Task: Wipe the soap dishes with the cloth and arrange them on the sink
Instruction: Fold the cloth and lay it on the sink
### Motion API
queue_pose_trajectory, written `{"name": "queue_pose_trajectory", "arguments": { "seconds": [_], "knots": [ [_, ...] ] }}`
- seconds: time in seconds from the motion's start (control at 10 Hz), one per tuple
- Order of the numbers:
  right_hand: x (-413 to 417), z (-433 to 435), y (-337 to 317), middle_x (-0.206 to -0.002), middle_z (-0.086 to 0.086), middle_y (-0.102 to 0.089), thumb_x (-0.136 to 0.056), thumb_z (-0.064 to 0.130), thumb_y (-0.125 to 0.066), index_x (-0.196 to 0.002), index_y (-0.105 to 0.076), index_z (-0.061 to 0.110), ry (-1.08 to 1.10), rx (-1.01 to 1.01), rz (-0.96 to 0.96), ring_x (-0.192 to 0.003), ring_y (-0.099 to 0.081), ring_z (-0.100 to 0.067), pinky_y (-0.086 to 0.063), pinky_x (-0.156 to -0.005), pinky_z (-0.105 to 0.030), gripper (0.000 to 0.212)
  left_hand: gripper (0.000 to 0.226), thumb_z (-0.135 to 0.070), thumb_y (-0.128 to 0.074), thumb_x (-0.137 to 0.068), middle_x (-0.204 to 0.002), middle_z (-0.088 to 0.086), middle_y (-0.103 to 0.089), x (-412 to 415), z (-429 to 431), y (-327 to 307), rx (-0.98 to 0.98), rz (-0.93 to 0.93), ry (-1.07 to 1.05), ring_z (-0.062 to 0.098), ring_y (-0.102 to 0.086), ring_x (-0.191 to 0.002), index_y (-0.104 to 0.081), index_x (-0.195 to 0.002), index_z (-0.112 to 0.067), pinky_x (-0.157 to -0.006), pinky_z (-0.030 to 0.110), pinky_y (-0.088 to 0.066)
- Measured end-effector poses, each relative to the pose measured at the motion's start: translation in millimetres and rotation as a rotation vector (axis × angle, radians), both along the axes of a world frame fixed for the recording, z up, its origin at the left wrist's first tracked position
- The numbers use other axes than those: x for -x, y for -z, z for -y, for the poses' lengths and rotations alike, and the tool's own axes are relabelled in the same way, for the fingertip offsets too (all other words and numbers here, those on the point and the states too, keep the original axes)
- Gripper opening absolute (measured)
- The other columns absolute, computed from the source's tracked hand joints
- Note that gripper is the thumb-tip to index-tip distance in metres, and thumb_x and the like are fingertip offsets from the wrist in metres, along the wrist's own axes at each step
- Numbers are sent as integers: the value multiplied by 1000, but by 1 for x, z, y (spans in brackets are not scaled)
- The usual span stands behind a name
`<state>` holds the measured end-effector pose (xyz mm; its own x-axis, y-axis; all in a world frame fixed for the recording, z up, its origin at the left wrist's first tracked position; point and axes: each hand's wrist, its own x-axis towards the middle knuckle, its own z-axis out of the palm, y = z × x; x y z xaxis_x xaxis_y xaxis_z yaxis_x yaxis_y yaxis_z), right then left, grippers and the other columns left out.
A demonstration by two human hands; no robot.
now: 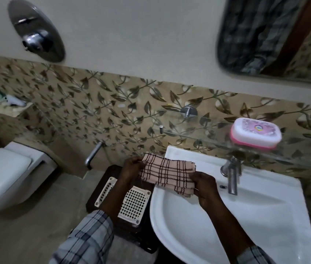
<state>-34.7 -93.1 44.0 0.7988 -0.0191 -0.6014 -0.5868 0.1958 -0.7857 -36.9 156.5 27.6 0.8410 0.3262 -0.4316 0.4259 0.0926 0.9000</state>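
A folded pink cloth [167, 175] with dark check lines is stretched between both hands above the left rim of the white sink [255, 216]. My left hand [131, 168] grips its left end, my right hand [205, 185] pinches its right end. Two white grid-pattern soap dishes lie on a dark stool [101, 185] left of the sink: one [134, 204] flat beside the basin, the other [105, 191] partly hidden by my left forearm. A pink-and-white lidded soap box [255, 134] sits on the glass shelf [198, 135] above the sink.
A chrome tap [231, 174] stands at the back of the sink. A white toilet [8, 174] is at the left, with a wall spout [93, 155] between it and the stool. A mirror [265, 35] hangs at the upper right.
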Motion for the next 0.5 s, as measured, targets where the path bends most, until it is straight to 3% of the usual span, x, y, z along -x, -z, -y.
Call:
{"name": "queue_pose_trajectory", "arguments": {
  "seconds": [0.1,0.2,0.3,0.4,0.5],
  "knots": [
    [-5,-59,23,-79,-21,-71,-92,-4,-55,-78,-66,2,-36,43,17,-58,-68,-28,-57,-49,-36,19,22,7,-58,-92,-58,-4,-73,1,-49,6,-66,-10,-51,8,-66,-51,-67,-113,10,-53,23,-56],
    [-2,-126,56,-91,-24,-73,-92,1,-53,-77,-69,7,-58,145,49,-77,-71,-36,-61,-67,-52,23,20,1,-57,-96,-77,17,-71,8,-99,28,-127,-64,-134,24,-64,-64,-67,-111,10,-57,30,-52],
    [10,-173,93,-104,-21,-72,-91,2,-49,-93,-71,6,-97,276,37,-92,-70,-35,-60,-80,-51,22,21,1,-54,-97,-92,26,-65,18,-132,64,-172,-117,-161,31,-60,-79,-66,-111,12,-68,38,-52],
    [33,-220,155,-122,-18,-66,-90,-4,-41,-120,-64,2,-109,346,-40,-106,-63,-30,-53,-92,-39,38,19,2,-56,-96,-87,25,-63,40,-157,121,-275,-199,-185,31,-58,-80,-68,-106,13,-77,53,-55],
    [37,-239,195,-128,-19,-62,-95,-3,-38,-129,-57,2,-44,337,-108,-113,-60,-31,-50,-101,-42,39,20,2,-58,-95,-89,25,-66,49,-165,152,-321,-226,-181,29,-61,-81,-69,-108,12,-78,50,-55]
  ]
}}
